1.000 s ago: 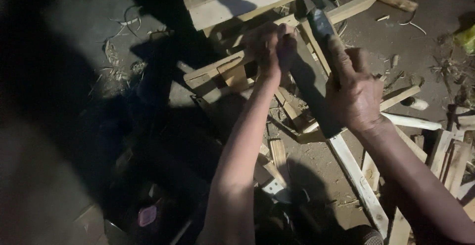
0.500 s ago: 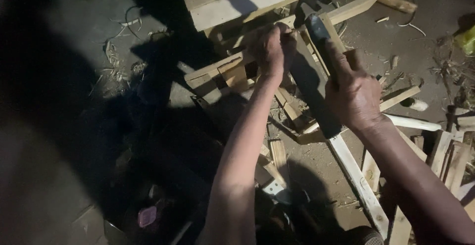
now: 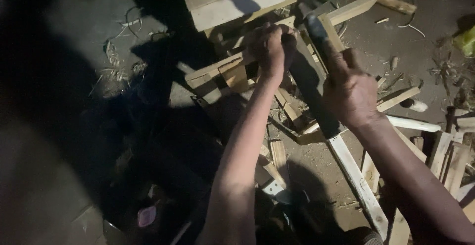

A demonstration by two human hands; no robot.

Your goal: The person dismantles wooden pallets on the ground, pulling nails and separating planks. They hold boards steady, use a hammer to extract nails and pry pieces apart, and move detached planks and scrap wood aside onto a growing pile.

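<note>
1. The left hand (image 3: 271,47) is clenched shut on a small piece of wood (image 3: 232,72), pinning it at the edge of the bright board (image 3: 257,0). It sits where it did a second ago, a touch nearer the board's underside.
2. The right hand (image 3: 349,94) grips the dark handle of a hammer (image 3: 316,47), forefinger laid along the shaft. The hammer head points to 12 o'clock and now reaches higher than before, right up against the slat (image 3: 349,10) at 1 o'clock of the left fist.
3. So the tool has crept forward while the fist holds steady: this reads as lining up a blow, not landing one.
4. From the fist, 7 o'clock, offcuts (image 3: 279,156) lie scattered; none has shifted.
5. At 5 o'clock of the right hand a long pale batten (image 3: 358,183) runs under the forearm.
6. At 3 o'clock, more sticks (image 3: 445,151) sit well apart on the dirt floor (image 3: 435,47); the left side is lost in shadow.
</note>
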